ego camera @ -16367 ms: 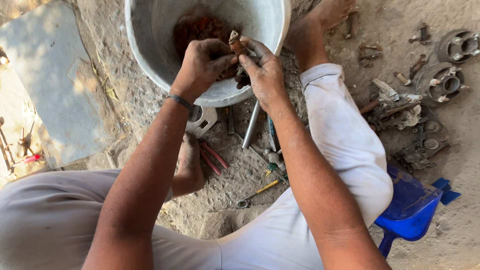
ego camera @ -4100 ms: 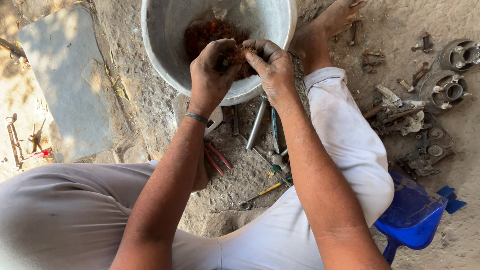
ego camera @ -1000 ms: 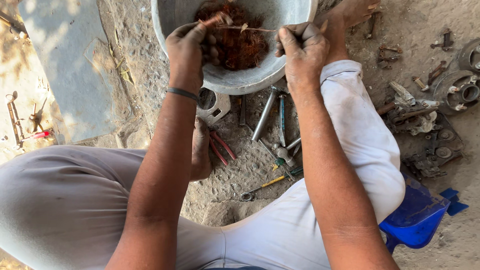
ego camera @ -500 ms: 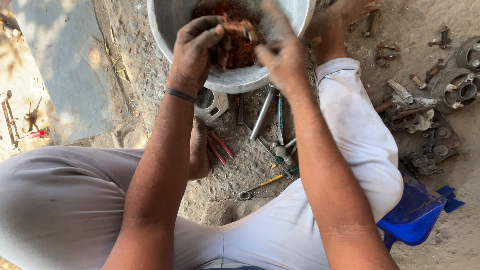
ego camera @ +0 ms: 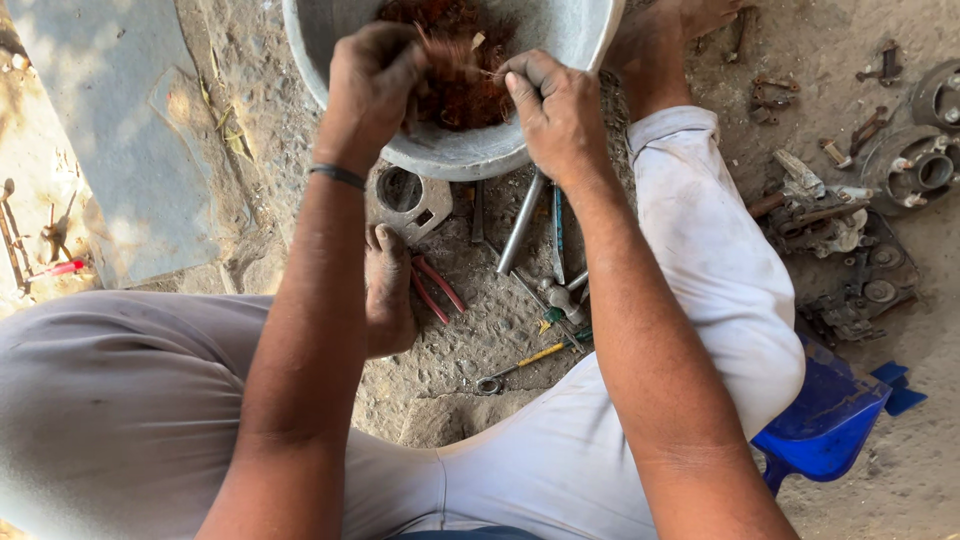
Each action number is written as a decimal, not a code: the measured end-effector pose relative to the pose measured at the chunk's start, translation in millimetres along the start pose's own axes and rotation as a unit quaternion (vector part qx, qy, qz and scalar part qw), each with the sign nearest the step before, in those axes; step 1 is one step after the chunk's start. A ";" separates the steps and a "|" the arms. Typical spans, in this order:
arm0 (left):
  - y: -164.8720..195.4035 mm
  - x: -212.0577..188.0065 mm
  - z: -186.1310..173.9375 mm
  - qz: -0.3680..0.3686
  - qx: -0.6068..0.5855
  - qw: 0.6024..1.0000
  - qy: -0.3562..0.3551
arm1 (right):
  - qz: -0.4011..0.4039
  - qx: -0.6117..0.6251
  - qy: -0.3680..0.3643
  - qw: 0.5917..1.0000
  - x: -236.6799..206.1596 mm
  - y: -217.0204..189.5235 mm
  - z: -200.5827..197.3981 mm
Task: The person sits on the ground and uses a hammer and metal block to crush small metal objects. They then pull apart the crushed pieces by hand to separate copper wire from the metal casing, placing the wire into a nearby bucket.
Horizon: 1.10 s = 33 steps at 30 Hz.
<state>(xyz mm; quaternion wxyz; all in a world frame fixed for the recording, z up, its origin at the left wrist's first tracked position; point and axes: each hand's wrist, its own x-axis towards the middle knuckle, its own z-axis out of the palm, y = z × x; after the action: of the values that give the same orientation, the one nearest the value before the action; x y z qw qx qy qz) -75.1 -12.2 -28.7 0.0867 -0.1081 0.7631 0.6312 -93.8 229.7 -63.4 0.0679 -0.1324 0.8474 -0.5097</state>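
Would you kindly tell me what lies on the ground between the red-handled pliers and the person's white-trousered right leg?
In the head view, between the red-handled pliers and the right leg lie a metal pipe, a blue-handled tool, a small hammer-like tool and a yellow-handled tool.

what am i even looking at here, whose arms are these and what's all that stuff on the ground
There is no machine here. A person wears a camera on the head, so the one picture looks straight down at their own arms and bent legs as they sit low on sandy ground.

The left hand and right hand are both over a metal basin. Their fingers pinch a reddish-brown tangle of thin strands that lies in the basin. What the strands are made of I cannot tell.

On the ground between the legs lie red-handled pliers, a metal rod, a yellow-handled tool and a flat metal plate with a round hole. Rusty machine parts lie to the right, near a blue plastic stool. A grey slab lies to the left.
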 end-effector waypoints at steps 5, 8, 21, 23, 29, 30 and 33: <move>-4.2 -3.5 -10.2 -0.032 -0.285 0.958 0.014 | -0.022 -0.025 0.052 0.998 3.1 1.8 -1.5; -4.4 -9.6 -27.7 -0.053 -0.178 0.979 -0.082 | -0.017 0.007 0.116 0.993 8.3 7.5 -16.9; -20.6 -3.0 -42.8 0.026 -0.298 0.948 0.108 | 0.211 0.060 0.071 0.973 13.6 -11.7 -13.1; -21.8 0.1 -35.8 0.064 -0.173 0.977 0.103 | 0.153 -0.022 0.008 0.988 19.7 -26.8 -15.7; -13.3 3.4 -26.6 0.171 -0.063 0.983 0.000 | 0.039 -0.116 -0.223 0.967 53.0 -53.1 -8.9; -11.0 3.4 -29.0 0.144 -0.096 0.985 -0.010 | 0.042 -0.065 -0.252 0.965 55.6 -50.4 -3.5; -7.1 2.7 -35.6 0.119 -0.143 0.982 -0.034 | 0.100 0.023 -0.292 0.951 61.4 -33.9 17.8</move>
<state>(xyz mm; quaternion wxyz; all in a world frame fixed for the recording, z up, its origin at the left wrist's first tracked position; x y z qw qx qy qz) -75.6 -48.6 -29.5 0.0203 -0.0060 0.6687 0.7432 -142.8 181.6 -40.7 0.3660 -0.1880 0.7874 -0.4590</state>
